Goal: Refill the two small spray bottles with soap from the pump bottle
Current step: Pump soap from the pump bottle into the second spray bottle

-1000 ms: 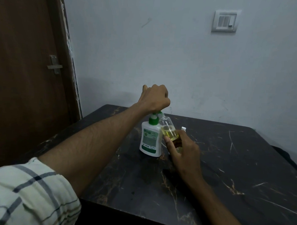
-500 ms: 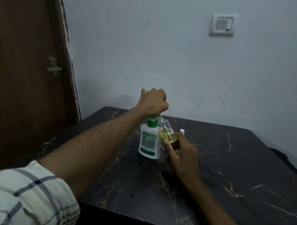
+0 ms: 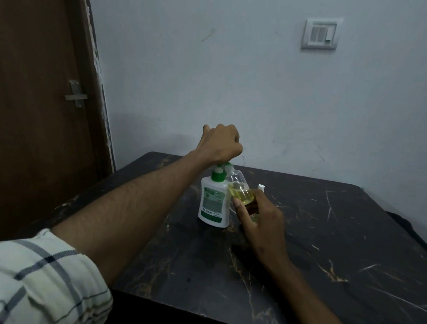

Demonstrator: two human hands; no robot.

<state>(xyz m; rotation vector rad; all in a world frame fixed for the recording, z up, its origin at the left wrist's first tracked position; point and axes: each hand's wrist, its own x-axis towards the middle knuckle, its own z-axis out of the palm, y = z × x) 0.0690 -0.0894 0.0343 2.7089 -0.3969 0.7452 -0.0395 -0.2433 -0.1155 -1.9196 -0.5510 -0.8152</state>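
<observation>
Left hand [image 3: 220,143] fisted over green pump head of white plastic soap pump bottle [image 3: 213,203], fingers curled down on it; pump top mostly hidden under fist
Right hand [image 3: 260,222] grips small clear spray bottle with yellow liquid [image 3: 239,190], tilted, neck at pump spout; base hidden by fingers
Small white object [image 3: 260,187] behind right hand, mostly hidden, hard to identify
Pump bottle upright on dark marble-patterned table [image 3: 326,240]

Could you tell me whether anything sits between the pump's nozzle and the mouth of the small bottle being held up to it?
Nothing visible: the right hand tilts the small bottle up to the nozzle under the left hand.
</observation>
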